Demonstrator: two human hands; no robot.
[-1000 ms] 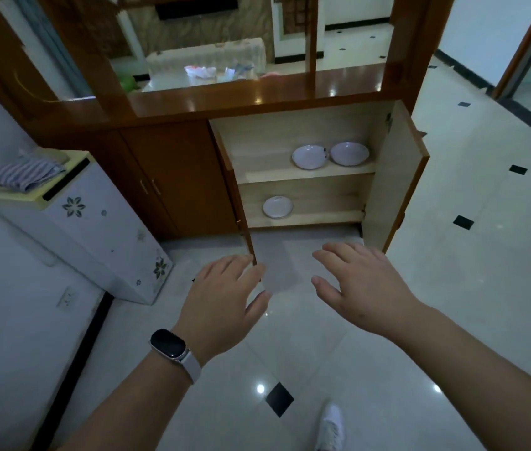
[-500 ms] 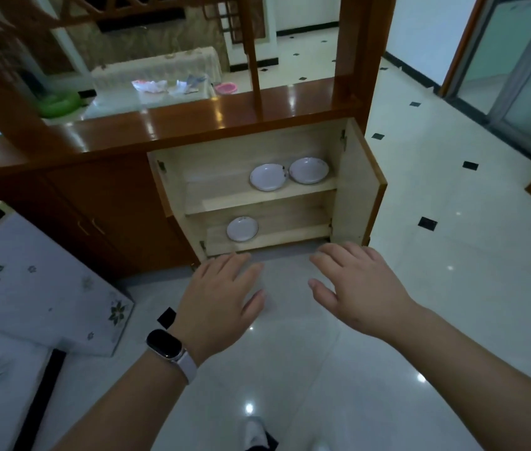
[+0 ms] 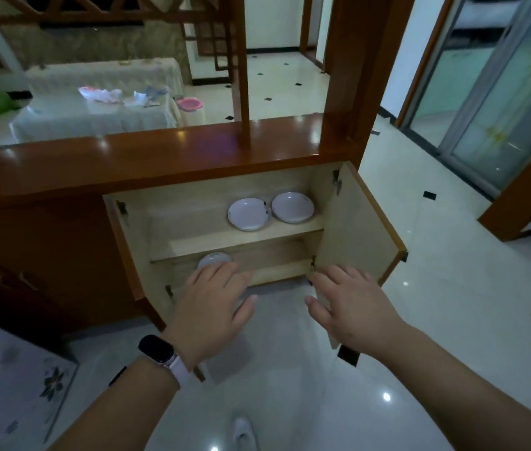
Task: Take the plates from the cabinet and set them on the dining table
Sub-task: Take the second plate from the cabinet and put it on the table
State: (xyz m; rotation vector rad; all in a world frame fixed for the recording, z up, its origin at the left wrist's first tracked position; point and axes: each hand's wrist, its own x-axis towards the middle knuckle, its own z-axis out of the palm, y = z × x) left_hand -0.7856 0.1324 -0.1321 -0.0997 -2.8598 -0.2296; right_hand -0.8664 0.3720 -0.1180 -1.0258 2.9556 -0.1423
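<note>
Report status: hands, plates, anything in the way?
Left hand, right hand open, empty. Upper left plate, upper right plate, lower plate in open cabinet. Nothing blocking.

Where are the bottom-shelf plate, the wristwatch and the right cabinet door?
bottom-shelf plate [image 3: 213,258], head view, its visible upper part.
wristwatch [image 3: 156,349], head view, middle of its dark screen.
right cabinet door [image 3: 355,229], head view, its pale inner face.
</note>
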